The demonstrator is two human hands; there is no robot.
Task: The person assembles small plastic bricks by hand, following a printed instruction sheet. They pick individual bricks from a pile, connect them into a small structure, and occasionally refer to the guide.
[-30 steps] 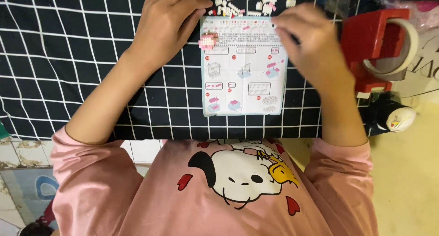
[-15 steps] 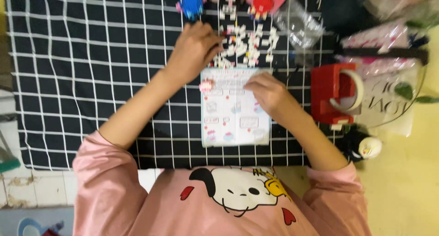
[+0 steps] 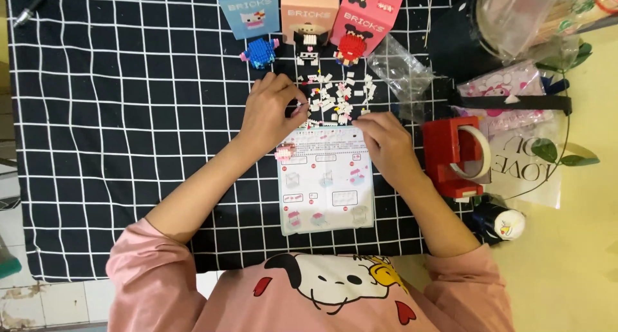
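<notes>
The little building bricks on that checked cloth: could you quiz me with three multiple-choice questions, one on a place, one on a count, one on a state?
1. Where does the instruction sheet lie?
A. Between the hands, nearer the person
B. Left of the cloth
C. On the boxes

2. How many boxes stand at the far edge?
A. One
B. Three
C. Five

3. What is the left hand doing?
A. Resting flat
B. Pinching among the loose bricks
C. Gripping the red tape dispenser

Answers: A, the sheet lies below the brick pile. B, blue, orange and pink. B, its fingertips close at the pile's edge.
</notes>
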